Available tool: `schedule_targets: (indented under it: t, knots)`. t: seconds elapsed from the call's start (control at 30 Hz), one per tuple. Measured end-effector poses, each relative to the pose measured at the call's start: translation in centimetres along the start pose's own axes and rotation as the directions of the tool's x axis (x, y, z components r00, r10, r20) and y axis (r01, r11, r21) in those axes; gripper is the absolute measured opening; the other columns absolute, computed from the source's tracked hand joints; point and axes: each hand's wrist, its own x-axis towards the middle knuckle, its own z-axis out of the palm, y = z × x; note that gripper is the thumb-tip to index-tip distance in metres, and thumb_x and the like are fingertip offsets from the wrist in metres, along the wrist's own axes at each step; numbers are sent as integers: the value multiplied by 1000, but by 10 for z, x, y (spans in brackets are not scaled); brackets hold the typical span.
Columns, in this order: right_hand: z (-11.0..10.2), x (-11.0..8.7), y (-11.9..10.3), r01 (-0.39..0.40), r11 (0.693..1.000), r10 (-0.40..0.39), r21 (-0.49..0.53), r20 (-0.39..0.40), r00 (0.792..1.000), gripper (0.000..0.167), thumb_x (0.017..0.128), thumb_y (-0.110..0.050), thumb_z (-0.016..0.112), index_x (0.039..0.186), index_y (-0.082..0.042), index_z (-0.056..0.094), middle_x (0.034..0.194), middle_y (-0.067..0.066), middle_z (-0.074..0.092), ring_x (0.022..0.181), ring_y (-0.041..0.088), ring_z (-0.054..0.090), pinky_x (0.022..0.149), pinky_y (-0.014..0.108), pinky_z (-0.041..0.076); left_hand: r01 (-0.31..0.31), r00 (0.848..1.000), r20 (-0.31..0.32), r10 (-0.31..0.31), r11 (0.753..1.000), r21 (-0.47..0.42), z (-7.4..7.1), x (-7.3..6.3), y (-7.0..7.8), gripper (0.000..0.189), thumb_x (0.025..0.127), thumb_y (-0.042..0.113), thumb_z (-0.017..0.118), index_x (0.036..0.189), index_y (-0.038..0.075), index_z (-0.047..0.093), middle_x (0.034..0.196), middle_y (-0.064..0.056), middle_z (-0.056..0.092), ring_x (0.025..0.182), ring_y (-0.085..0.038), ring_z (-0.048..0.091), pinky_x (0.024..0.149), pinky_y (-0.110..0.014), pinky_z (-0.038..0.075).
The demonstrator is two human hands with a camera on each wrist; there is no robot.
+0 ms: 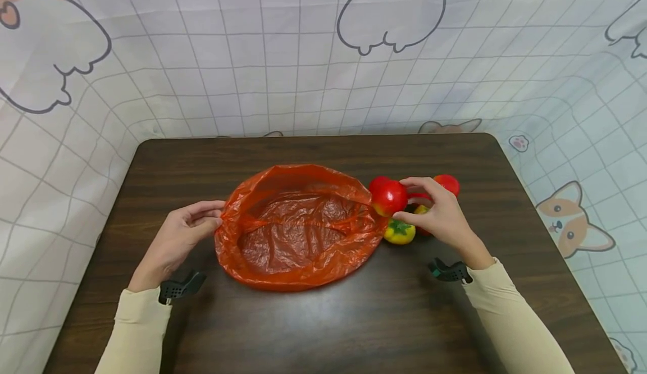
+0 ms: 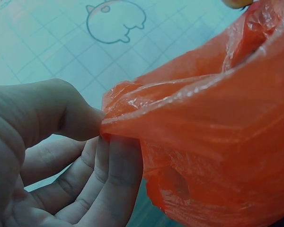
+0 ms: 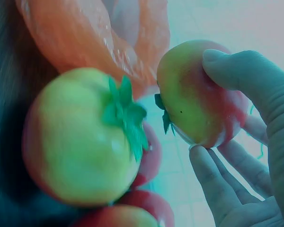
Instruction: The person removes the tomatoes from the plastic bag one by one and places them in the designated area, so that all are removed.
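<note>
An orange-red plastic bag [image 1: 298, 276] lies on the table with its mouth spread wide and its inside showing. My left hand [image 1: 177, 236] pinches the bag's left rim between thumb and fingers; the left wrist view shows the film [image 2: 194, 127] bunched at the fingertips. On the other side, my right hand [image 1: 437, 214] holds a red and yellow tomato [image 3: 194, 90] with a green leafy top, right at the bag's right rim. Below it, another tomato [image 3: 80, 142], mostly yellow with green leaves, rests on the table.
Several more red and yellow tomatoes lie around and beneath the right hand, such as a red one [image 1: 447, 183] beyond its knuckles. The dark wooden table [image 1: 313, 334] ends at the back against a white gridded cloth [image 1: 283, 82] with cartoon dogs.
</note>
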Motion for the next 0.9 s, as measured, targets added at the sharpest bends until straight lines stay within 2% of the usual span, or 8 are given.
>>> schedule_targets:
  t: [0.2,0.53,0.77,0.9]
  knots:
    - [-12,-9,8,-41,999,40,-24,-49,998,64,82,-22,89,139,-19,60,135,5,64,107,18,69,93,11,55,-7,1000,1,7,1000,0,1,0,1,51,102,30,67,145,5,54,119,7,70,105,-6,72,92,-21,60]
    - [-30,-20,22,-45,998,40,-33,-133,990,65,80,-18,91,137,-17,61,132,7,65,99,-2,66,89,9,55,-15,1000,-6,15,1000,6,2,2,1,50,102,28,67,144,3,54,117,7,70,103,-7,72,91,-20,60]
    - [-43,-30,34,-141,989,131,-35,-204,970,64,82,-21,89,138,-20,60,134,3,64,104,-7,62,90,1,49,-10,1000,-8,11,1000,27,3,3,-2,52,102,30,66,145,3,54,117,6,69,103,-6,72,92,-20,60]
    - [-49,-35,42,-171,984,157,-38,-244,957,66,82,-23,89,139,-18,58,136,5,64,106,-11,58,89,-1,47,-15,1000,-7,15,1000,27,3,3,-2,52,102,30,67,144,3,54,117,7,70,103,-6,73,92,-20,60]
